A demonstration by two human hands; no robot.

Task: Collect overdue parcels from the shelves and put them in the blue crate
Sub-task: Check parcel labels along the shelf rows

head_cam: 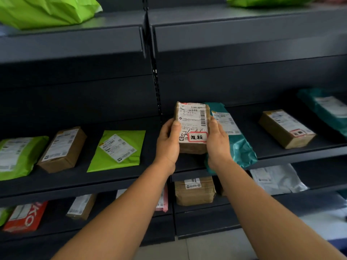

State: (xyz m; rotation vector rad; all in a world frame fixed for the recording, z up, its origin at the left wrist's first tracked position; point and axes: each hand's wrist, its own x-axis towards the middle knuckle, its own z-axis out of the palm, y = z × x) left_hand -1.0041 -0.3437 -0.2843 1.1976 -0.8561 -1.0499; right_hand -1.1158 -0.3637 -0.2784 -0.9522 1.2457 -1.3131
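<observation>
Dark metal shelving (244, 40) filled the view, its boards running left and right of the hands and carrying parcels in rows. Between the two hands sat the brown parcel (192, 126), a small kraft-wrapped box with a white shipping label and a red-bordered sticker near its lower edge (the handwritten marking probably flagged it as overdue, though that is a judgement). The left hand (167, 140) pressed its left side with the thumb laid over the label; the right hand (217, 141) pressed the right side, fingers hidden behind the box. Both hands were closed on it from opposite flanks, neither nearer than the other. The box's long axis ran away from the person, its far end tilted up; whether its near end touched the board could not be told.

Just right of the right hand lay a teal mailer (232, 139), partly behind that hand. Further right sat another brown box (286, 128) bearing a similar red-bordered sticker. Left of the left hand lay a green mailer (117, 150).

No blue crate was in view, so the parcel would need carrying out of the shelf bay, drawn back towards the body along its long axis.
</observation>
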